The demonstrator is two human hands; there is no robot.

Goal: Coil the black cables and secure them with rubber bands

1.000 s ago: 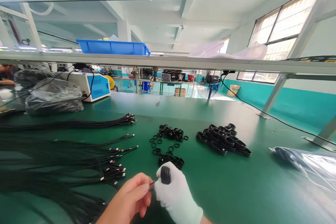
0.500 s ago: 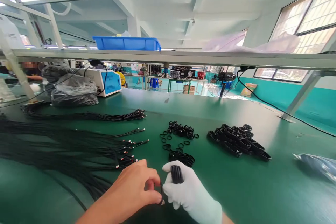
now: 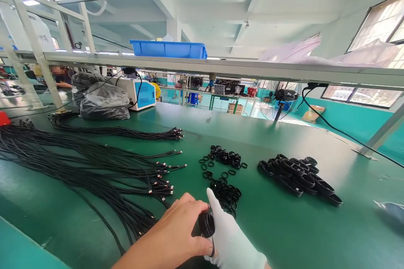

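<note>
My gloved right hand [image 3: 235, 235] is closed around a coiled black cable [image 3: 206, 224], its thumb pointing up. Against the near end of that coil, my bare left hand [image 3: 178, 233] pinches a thin black ring [image 3: 213, 248], which spans from the thumb toward the index finger. Whether the ring passes around the coil is partly hidden by the fingers. Just beyond the hands lies a pile of loose black rings [image 3: 224, 193], with another heap of rings [image 3: 225, 155] farther back.
Long black cables [image 3: 94, 168] with small plugs spread across the green table [image 3: 246, 134] on the left. Finished-looking cable coils [image 3: 298, 174] are heaped at right. Behind stand a bagged bundle [image 3: 105, 101] and a blue-white machine [image 3: 143, 92]. A shelf [image 3: 236, 67] crosses above, carrying a blue tray [image 3: 168, 49].
The left hand has moved right, bringing the ring up against the coil in the right hand. The right thumb is now raised, and the view has turned slightly left.
</note>
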